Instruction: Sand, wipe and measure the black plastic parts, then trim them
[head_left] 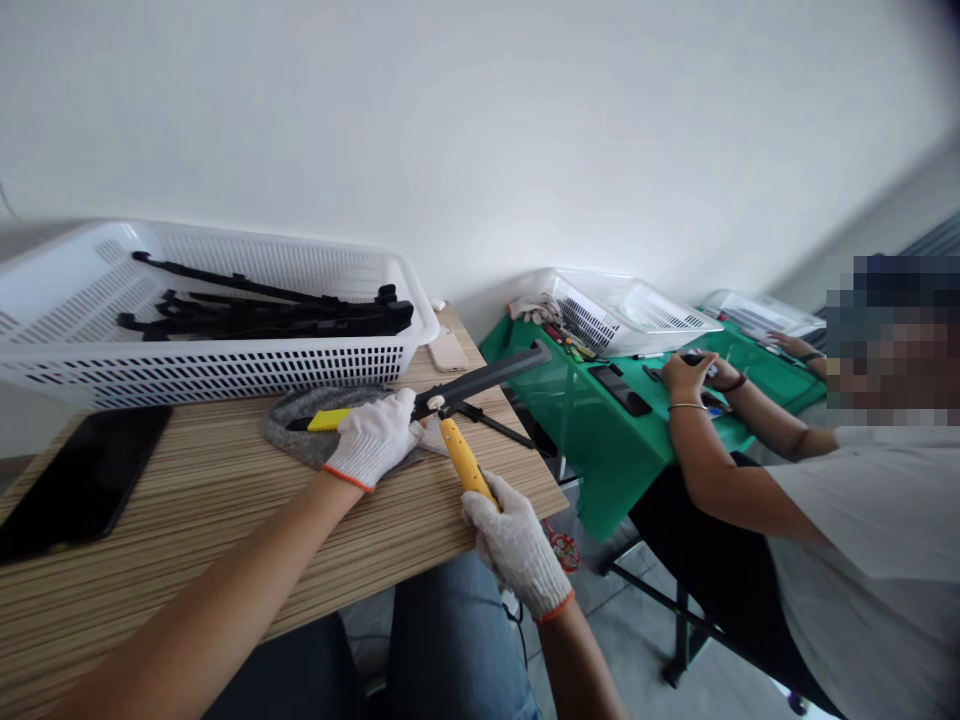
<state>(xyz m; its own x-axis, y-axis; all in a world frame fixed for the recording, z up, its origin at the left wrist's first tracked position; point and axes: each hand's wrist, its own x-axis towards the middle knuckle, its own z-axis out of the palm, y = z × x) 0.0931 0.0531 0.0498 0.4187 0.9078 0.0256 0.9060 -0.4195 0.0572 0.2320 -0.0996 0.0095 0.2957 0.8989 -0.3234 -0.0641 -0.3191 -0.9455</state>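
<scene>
My left hand (377,437), in a white knitted glove with an orange cuff, is closed on the near end of a long black plastic strip (495,370). My gloved right hand (517,545) grips a yellow rotary tool (466,462), whose small pale round head is at the strip, just beside my left fingers. A yellow utility knife (328,420) shows at my left hand; whether it lies under the palm or is held too, I cannot tell. Beneath is a grey cloth (289,425). A second thin black strip (499,428) extends over the table's right edge.
A white basket (337,365) of black strips stands behind my hands. A black tablet-like device (82,475) and a phone (448,350) lie on the wooden table (300,570). To the right, a person (862,510) works at a green-covered table (555,420) with another basket (630,310).
</scene>
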